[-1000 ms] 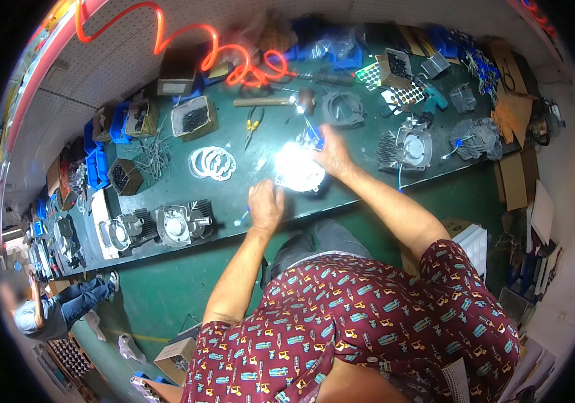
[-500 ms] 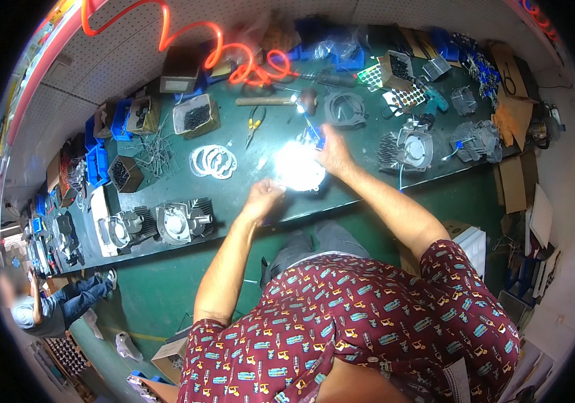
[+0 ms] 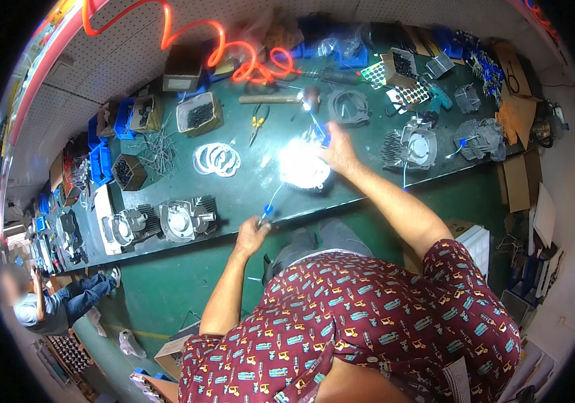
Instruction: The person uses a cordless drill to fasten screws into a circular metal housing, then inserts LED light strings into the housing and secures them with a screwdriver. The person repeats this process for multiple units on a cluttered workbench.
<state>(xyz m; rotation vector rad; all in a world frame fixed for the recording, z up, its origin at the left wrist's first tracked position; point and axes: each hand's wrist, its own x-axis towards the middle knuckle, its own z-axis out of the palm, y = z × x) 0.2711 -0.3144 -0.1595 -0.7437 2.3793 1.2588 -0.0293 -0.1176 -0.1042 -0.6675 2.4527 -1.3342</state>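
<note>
An engine part (image 3: 305, 165) lies on the green workbench (image 3: 247, 191), washed out by strong glare, so its details are hidden. From its near left side runs a thin wire (image 3: 275, 195) with a small blue piece (image 3: 269, 209) on it. The fingers of my left hand (image 3: 252, 236) are closed on the wire's end by the bench's near edge. My right hand (image 3: 340, 151), beside the part's right side, is wrapped round a slim blue-handled tool (image 3: 325, 138) whose bright shaft points away from me. What the tool's tip touches, I cannot tell.
A hammer (image 3: 267, 99), yellow-handled pliers (image 3: 256, 125) and pale ring gaskets (image 3: 216, 160) lie beyond. Finned engine assemblies (image 3: 188, 220) stand at left, others (image 3: 409, 147) at right. Boxes of small parts (image 3: 199, 114) line the back. An orange coiled hose (image 3: 240, 50) hangs above. Someone sits far left (image 3: 42, 305).
My left hand has drawn back from the engine part toward me, and the wire with its blue piece now shows stretched between them. My right hand has stayed nearly in place with the tool.
</note>
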